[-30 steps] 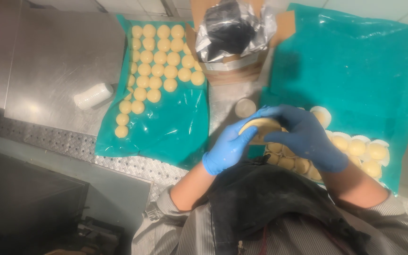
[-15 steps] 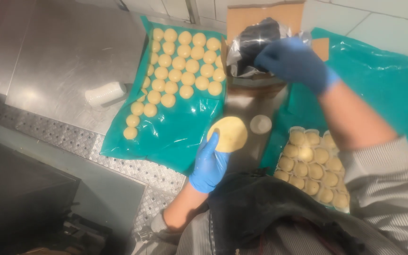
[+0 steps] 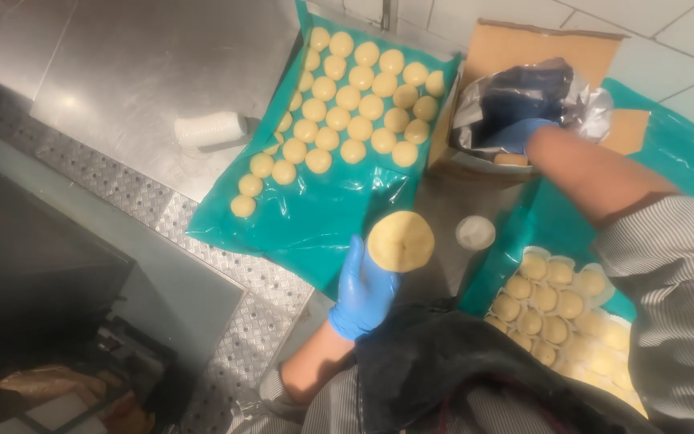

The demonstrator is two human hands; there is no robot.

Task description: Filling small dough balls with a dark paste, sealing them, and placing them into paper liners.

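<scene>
Left hand (image 3: 365,291), blue-gloved, is raised palm-up with a flat round dough disc (image 3: 400,240) held on its fingertips, above the near edge of a teal plastic sheet (image 3: 323,213). Right hand (image 3: 516,135), also blue-gloved, is reached into the silver foil bag (image 3: 580,100) inside a cardboard box (image 3: 524,52); whether its fingers are closed on anything cannot be told. Rows of pale dough balls (image 3: 359,100) are laid on the teal sheet. More dough pieces (image 3: 548,301) are stacked lower right on a second teal sheet (image 3: 684,153). A small round lid (image 3: 475,232) lies between the sheets. A white roll (image 3: 210,128) rests on the steel counter (image 3: 122,64).
</scene>
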